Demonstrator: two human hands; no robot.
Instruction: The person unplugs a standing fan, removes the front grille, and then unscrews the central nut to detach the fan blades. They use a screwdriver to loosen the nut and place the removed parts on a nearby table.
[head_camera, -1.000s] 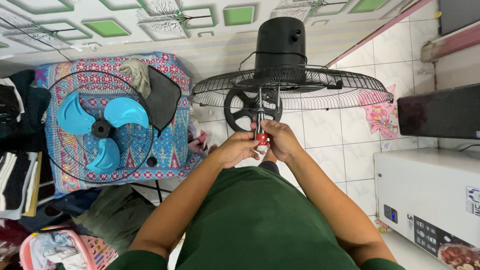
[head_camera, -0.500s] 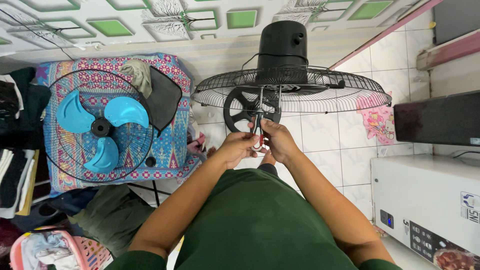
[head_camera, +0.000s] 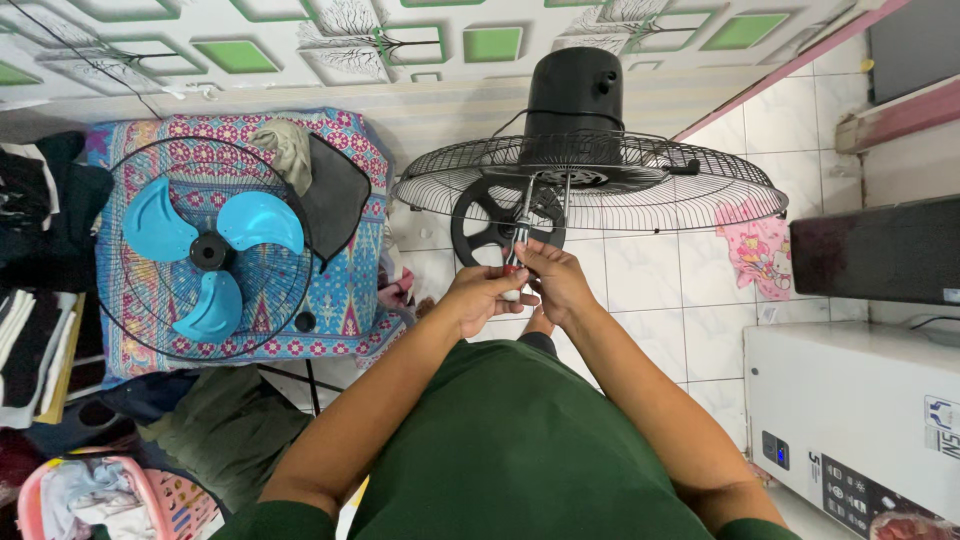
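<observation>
Fingers first: both sets are curling tight around a slim screwdriver with a red-and-white handle and a thin metal shaft (head_camera: 515, 262), and that tool is sitting right between the two hands, straight out in front of the person's chest. The left hand (head_camera: 482, 297) is wrapping the handle from its side, fingers closed on it; the right hand (head_camera: 558, 283) is pinching in from the other side, thumb and fingertips pressing the same handle. The shaft is pointing up and away, its tip reaching the hub area of the black wire fan guard (head_camera: 600, 185), though I cannot tell exactly what the tip is touching.

Behind that guard the black cylindrical fan motor housing (head_camera: 574, 88) is standing up, and the round black spoked fan base (head_camera: 497, 222) is lying on the white tiled floor (head_camera: 655, 290) just below. Forearms are running back to a dark green shirt (head_camera: 510, 440).

Off to the left, a second wire cage with blue plastic fan blades (head_camera: 205, 250) is resting on a patterned pink-and-blue cloth (head_camera: 345, 300). A white boxy appliance (head_camera: 850, 400) is sitting at the right, and a pink laundry basket (head_camera: 150, 495) is peeking in at the bottom left.
</observation>
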